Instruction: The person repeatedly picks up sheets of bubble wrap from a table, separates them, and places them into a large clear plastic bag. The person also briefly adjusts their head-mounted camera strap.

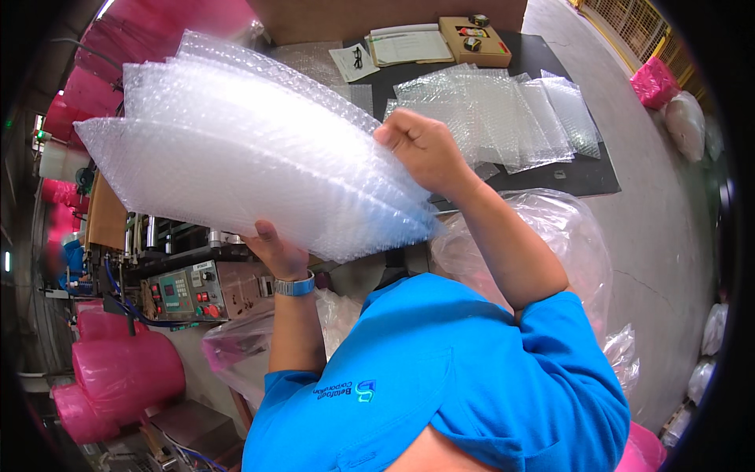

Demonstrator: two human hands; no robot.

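A thick stack of clear bubble wrap sheets (228, 149) is held up in front of me, fanned apart at its far left end. My left hand (279, 250) grips the stack's near edge from below, thumb on top and the other fingers hidden beneath. At the right edge of the stack, my right hand (425, 149) is closed, with thumb and curled fingers pinching the sheets' edge. Beyond that hand, more bubble wrap sheets (495, 118) lie overlapping on the dark table (582, 181).
Papers (410, 47), glasses (358, 57) and a cardboard box (476, 43) sit at the table's back. A machine control panel (193, 291) stands at left, near pink rolls (130, 362). Large clear plastic bags (550, 236) bulge beside me at right.
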